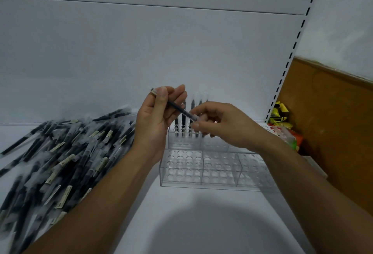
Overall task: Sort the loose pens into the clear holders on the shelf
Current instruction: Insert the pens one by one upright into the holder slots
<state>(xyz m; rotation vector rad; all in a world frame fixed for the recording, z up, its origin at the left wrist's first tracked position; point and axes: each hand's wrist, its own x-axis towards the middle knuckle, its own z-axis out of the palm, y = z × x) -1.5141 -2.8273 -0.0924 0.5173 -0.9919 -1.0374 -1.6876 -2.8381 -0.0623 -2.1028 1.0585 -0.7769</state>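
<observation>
Head camera, wide-angle, facing forward-down, close over shelf.

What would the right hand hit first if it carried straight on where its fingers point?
Probably the left hand, which holds the far end of the same pen; depth is unclear.

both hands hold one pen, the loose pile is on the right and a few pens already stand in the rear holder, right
Not quite. The head view shows the loose pile on the left, not the right. The rest holds: left hand and right hand both hold one pen, and a few pens stand in the rear holder.
</observation>
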